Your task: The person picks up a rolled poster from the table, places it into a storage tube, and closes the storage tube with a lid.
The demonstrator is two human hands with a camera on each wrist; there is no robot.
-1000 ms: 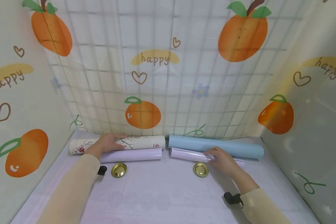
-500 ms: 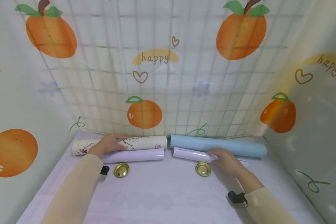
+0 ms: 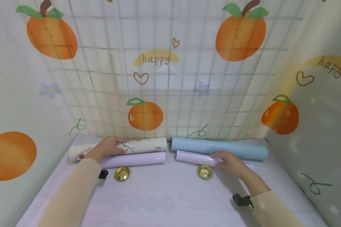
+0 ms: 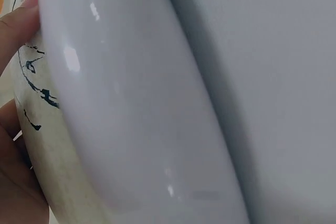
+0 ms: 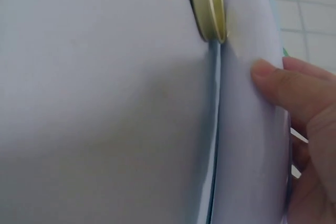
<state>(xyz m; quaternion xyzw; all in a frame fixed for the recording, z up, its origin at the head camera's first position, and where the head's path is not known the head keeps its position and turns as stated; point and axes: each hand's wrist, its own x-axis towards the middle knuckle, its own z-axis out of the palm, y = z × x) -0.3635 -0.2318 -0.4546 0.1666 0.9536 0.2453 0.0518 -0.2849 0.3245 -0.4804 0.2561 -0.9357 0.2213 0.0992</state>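
From the head camera we look forward and down, far enough back to take in the table (image 3: 147,217), both forearms (image 3: 69,192) and the patterned backdrop (image 3: 110,78). Our left wrist view is a close-up facing the left lilac roll (image 4: 126,87), which runs steeply through the frame; the flowered roll (image 3: 143,146) and left hand (image 3: 108,147) edge in at its left. Our right wrist view, also near, looks along the tabletop, with the right lilac roll (image 5: 247,145) and right hand (image 3: 230,162) at its right side. With the head view, it shares the right-hand gold dish (image 3: 205,172).
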